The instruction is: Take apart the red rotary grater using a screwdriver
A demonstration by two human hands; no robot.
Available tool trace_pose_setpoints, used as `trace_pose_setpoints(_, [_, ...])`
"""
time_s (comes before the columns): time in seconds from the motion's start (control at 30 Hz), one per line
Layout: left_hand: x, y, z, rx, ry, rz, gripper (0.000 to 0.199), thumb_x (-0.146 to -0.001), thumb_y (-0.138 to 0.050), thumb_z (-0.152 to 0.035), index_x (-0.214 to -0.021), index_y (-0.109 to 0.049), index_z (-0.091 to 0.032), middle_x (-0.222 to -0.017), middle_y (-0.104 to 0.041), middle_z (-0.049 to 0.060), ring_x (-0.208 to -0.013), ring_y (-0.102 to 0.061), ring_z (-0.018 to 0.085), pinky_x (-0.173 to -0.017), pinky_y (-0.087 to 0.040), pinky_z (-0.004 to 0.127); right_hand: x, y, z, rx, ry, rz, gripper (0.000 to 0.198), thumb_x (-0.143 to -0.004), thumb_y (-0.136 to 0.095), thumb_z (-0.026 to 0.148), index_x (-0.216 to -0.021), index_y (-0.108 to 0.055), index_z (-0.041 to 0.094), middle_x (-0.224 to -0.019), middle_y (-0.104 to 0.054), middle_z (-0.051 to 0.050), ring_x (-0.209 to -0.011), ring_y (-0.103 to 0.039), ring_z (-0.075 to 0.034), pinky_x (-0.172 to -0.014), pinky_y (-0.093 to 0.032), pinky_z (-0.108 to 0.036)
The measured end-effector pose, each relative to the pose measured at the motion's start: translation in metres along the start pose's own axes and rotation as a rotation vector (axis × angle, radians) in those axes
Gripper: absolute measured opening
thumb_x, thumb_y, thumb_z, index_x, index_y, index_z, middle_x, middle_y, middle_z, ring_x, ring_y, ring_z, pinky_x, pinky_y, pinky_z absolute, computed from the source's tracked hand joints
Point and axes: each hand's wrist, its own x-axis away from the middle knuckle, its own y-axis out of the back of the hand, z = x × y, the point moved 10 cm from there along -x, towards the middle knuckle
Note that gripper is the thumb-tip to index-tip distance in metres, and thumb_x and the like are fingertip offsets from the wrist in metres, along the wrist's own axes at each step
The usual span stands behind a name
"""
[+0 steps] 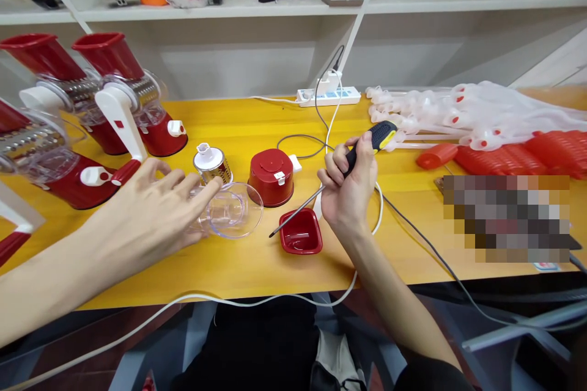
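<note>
1. At far left, red-based graters (151, 125) with clear bodies, metal drums and white cranks crowd the yellow table (257, 275).
2. The left hand (160, 201) reaches in, palm down, fingers gently bent and slightly apart. Thumb and fingers hold the narrow end of a clear plastic part (236, 211); how hard they press, I cannot tell.
3. That part is low over the table, near its front edge, its wide round rim facing right. It looks light and stiff, probably smooth enough to slip and liable to crack if forced; the thick narrow end seems the safest hold.
4. Just behind it stands a metal drum (223, 168) with a white hub.
5. Next comes a red base (271, 177), seemingly hard plastic.
6. Nearer the front is a red cup (293, 223), open side up.
7. The right hand (348, 186) is wrapped around the handle of a screwdriver (383, 133), its shaft slanting down-left past the cup. The tool looks rigid and modestly heavy; its thick, ridged handle should grip well.
8. At far right lie bundled white pieces (426, 104) and red pieces (509, 159).
</note>
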Motion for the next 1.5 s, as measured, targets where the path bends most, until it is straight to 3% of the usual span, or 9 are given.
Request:
trace_pose_setpoints(0.23, [-0.001, -0.003, 0.001, -0.017, 0.028, 0.035, 0.040, -0.093, -0.048, -0.020, -0.131, -0.054, -0.009, -0.095, -0.068, 0.017, -0.083, -0.065, 0.035, -0.079, -0.043, 0.047, -0.001, 0.002, -0.005, -0.025, -0.017, -0.001, 0.044, -0.080, -0.073, 0.054, -0.082, -0.044, 0.021, -0.058, -0.025, 0.012, -0.043, -0.016, -0.002, -0.038, -0.011, -0.015])
trace_pose_setpoints(0.4, [0.001, -0.010, 0.012, 0.149, 0.101, -0.018, 0.046, -0.090, -0.051, -0.026, -0.136, -0.049, -0.019, -0.100, -0.068, 0.012, -0.093, -0.064, 0.034, -0.089, -0.044, 0.052, -0.001, 0.002, -0.006, -0.012, -0.021, -0.003, 0.046, -0.079, -0.073, 0.056, -0.081, -0.043, 0.021, -0.057, -0.024, 0.012, -0.042, -0.016, -0.002, -0.038, -0.010, -0.015])
trace_pose_setpoints(0.7, [0.006, -0.013, 0.005, 0.027, 0.041, 0.004, 0.040, -0.096, -0.044, -0.029, -0.130, -0.050, -0.008, -0.096, -0.068, 0.018, -0.088, -0.064, 0.035, -0.085, -0.042, 0.050, 0.000, 0.005, -0.006, -0.019, -0.003, -0.029, 0.046, -0.080, -0.071, 0.057, -0.080, -0.042, 0.021, -0.056, -0.026, 0.012, -0.042, -0.018, -0.002, -0.038, -0.012, -0.016])
trace_pose_setpoints(1.0, [0.009, -0.023, 0.010, 0.039, 0.082, 0.035, 0.038, -0.097, -0.042, -0.031, -0.129, -0.048, -0.010, -0.097, -0.068, 0.017, -0.090, -0.062, 0.036, -0.085, -0.041, 0.051, -0.002, 0.009, -0.005, 0.013, 0.032, -0.048, 0.040, -0.085, -0.065, 0.053, -0.079, -0.041, 0.022, -0.056, -0.023, 0.011, -0.043, -0.016, -0.003, -0.039, -0.011, -0.017])
trace_pose_setpoints(1.2, [0.009, -0.033, 0.016, 0.034, 0.090, 0.107, 0.040, -0.098, -0.047, -0.044, -0.122, -0.049, -0.012, -0.098, -0.068, 0.015, -0.091, -0.063, 0.032, -0.087, -0.041, 0.049, 0.000, 0.005, -0.006, 0.012, 0.023, -0.026, 0.042, -0.084, -0.065, 0.055, -0.080, -0.041, 0.022, -0.057, -0.023, 0.011, -0.043, -0.016, -0.003, -0.039, -0.011, -0.018])
trace_pose_setpoints(1.5, [0.010, -0.025, 0.015, 0.003, 0.116, 0.053, 0.043, -0.098, -0.047, -0.048, -0.122, -0.047, -0.013, -0.101, -0.068, 0.015, -0.093, -0.064, 0.033, -0.088, -0.040, 0.048, 0.001, 0.008, -0.009, 0.010, 0.006, -0.036, 0.046, -0.081, -0.068, 0.060, -0.079, -0.042, 0.021, -0.056, -0.023, 0.011, -0.042, -0.017, -0.003, -0.039, -0.010, -0.018])
